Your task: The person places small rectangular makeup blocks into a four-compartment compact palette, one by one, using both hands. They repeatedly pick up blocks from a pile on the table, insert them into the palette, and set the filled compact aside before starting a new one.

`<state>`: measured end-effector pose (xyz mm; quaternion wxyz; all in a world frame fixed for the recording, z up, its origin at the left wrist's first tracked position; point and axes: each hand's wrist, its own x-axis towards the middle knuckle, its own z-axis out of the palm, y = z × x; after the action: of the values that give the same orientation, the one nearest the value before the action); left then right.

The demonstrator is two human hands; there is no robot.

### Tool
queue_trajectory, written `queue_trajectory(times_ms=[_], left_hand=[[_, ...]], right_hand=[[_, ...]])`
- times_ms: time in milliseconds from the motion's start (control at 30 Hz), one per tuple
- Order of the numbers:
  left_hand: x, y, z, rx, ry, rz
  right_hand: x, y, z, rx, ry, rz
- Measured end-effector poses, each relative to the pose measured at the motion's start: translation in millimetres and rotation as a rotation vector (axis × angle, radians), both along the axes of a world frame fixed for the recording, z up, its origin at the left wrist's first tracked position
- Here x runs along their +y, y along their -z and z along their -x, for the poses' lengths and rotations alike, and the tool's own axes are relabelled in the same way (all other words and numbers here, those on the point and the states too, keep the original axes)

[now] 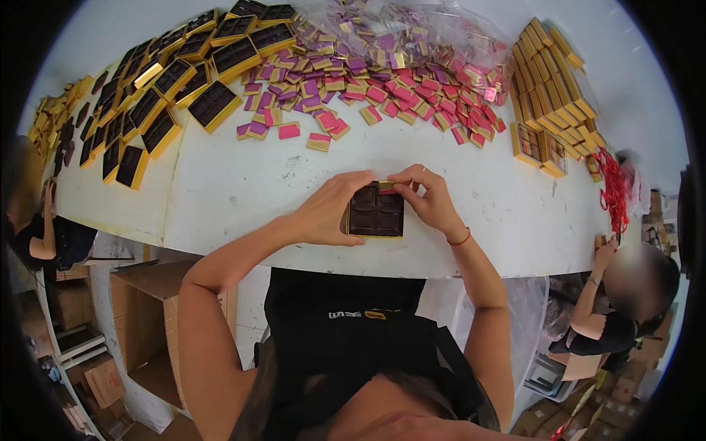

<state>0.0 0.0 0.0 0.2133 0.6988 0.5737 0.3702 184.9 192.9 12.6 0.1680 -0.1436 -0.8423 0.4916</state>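
Observation:
A gold-edged box with a dark brown compartment tray (376, 213) lies on the table in front of me. My left hand (327, 209) grips it along the left side, thumb at the near edge and fingers at the far corner. At the far right corner of the tray, my right hand (428, 197) pinches a small pink-and-gold wrapped piece (386, 187), partly hidden by the fingers. The other compartments in view hold nothing. Beyond my hands, many pink, purple and gold wrapped pieces (401, 99) are heaped on the table.
Boxes with dark trays (213, 106) are piled at the far left. Stacked gold boxes (548, 88) and two filled ones (527, 143) stand at the right, near red ribbons (612, 191). A clear plastic bag (471, 44) covers part of the heap. People work at both sides.

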Motion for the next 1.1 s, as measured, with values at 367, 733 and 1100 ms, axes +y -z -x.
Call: queue_trajectory(times_ms=[367, 733, 1100], left_hand=[[-1, 12, -9, 0.152, -0.123, -0.052], [1, 15, 0, 0.223, -0.036, -0.075], [-3, 23, 1, 0.139, -0.073, -0.105]], right_hand=[[-33, -22, -18, 0.007, -0.104, -0.800], [1, -7, 176, 0.236, -0.119, -0.625], [39, 8, 194, 0.078, 0.052, -0.314]])
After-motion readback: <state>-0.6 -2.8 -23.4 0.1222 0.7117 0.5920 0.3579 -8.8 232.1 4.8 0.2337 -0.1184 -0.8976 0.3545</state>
